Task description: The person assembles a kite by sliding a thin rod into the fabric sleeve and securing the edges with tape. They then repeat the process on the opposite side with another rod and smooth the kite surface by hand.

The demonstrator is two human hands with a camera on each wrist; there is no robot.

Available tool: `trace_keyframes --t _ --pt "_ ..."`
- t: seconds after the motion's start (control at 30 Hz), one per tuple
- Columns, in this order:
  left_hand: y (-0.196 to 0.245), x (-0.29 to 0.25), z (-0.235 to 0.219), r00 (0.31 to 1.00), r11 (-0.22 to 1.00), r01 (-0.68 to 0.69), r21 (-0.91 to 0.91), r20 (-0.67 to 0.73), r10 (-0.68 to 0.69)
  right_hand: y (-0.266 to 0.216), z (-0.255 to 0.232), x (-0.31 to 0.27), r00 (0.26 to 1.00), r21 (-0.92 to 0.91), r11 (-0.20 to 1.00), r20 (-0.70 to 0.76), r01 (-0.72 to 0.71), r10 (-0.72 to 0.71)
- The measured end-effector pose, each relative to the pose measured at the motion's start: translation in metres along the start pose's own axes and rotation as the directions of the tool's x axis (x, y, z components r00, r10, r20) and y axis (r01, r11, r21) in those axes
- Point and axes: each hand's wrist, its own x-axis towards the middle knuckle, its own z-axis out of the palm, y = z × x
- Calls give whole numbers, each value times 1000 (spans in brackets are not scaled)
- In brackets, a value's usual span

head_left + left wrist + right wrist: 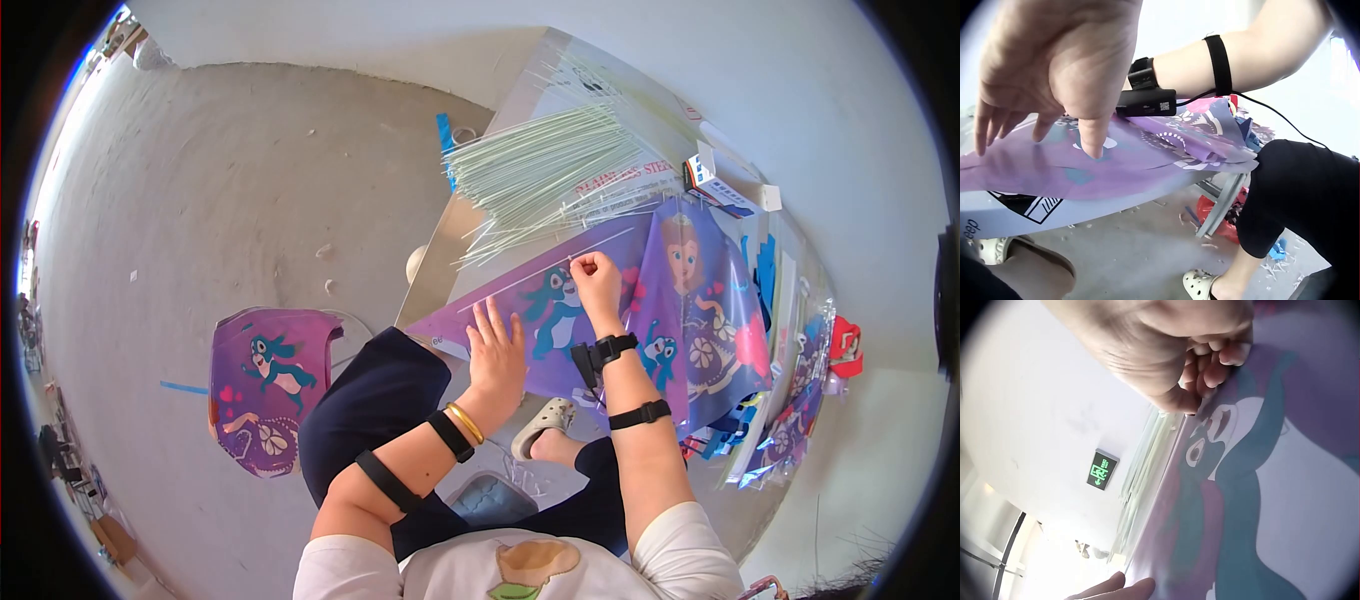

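A purple printed plastic sheet (480, 310) with a cartoon animal lies across the low work table, its edge also close up in the right wrist view. Along that edge runs a thin white rod (515, 285). My right hand (600, 288) has curled fingers and pinches at the rod by the sheet's edge; in the right wrist view the thumb (1182, 402) and fingertips meet there. The left hand (497, 352) lies over the sheet's lower left part with fingers spread and straight; the left wrist view shows its fingertips down at the purple surface (1035, 169).
Behind the sheet lies a bundle of thin pale rods (550, 165). An opened small box (715, 185) stands at the back right, near more folded printed sheets (790, 420). Another purple piece (275, 390) hangs at the left. My knee (385, 385) is beside the table.
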Motion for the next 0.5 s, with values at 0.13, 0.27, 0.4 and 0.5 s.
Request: trace_keyframes --t 0.13,0.27,0.4,0.5 --pt "-1 1 1 1000 1000 12 -2 -11 -12 -3 -1 0 1000 -25 999 -2 19 -19" --pt "-2 2 3 1000 1000 20 7 -19 -20 -2 -1 1 1000 -56 998 1 4 -4" --pt "-3 3 5 1000 1000 21 -1 -9 -21 -5 -2 0 1000 -57 998 3 -16 17" --pt "-2 4 8 1000 1000 21 -17 -4 -21 -7 -2 -1 1000 -61 998 -3 -20 20"
